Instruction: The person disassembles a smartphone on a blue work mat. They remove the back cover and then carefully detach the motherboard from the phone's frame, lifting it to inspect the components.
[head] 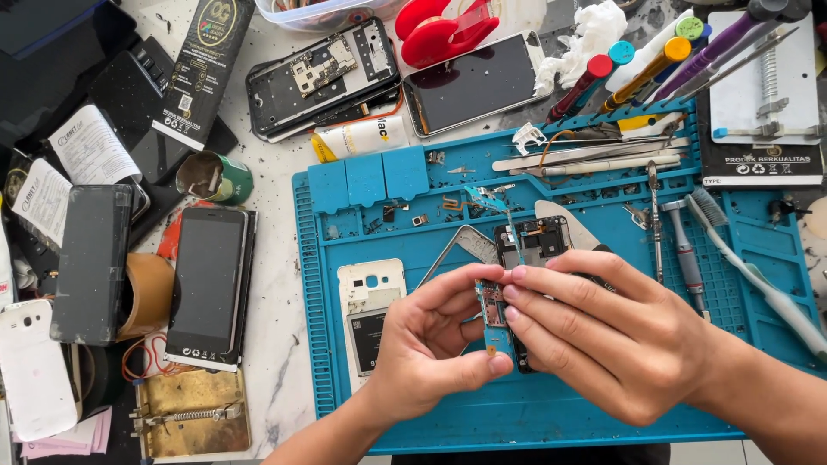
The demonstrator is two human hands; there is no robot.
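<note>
Circuit board (494, 314) pinched between left hand (428, 344) and right hand (603, 336), fingers closed on its edges. Best held by edges only, over blue mat (534, 413).

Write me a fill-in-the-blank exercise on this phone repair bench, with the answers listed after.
1. Both hands, left hand and right hand, hold a small blue-green ____ board between their fingers.
2. The work is done over a ribbed silicone repair mat coloured ____.
3. The white plastic phone back cover lies on the mat beside the ____ hand.
4. The black smartphone with a dark screen lies ____ the mat, on the white table.

Answers: circuit; blue; left; off
</note>
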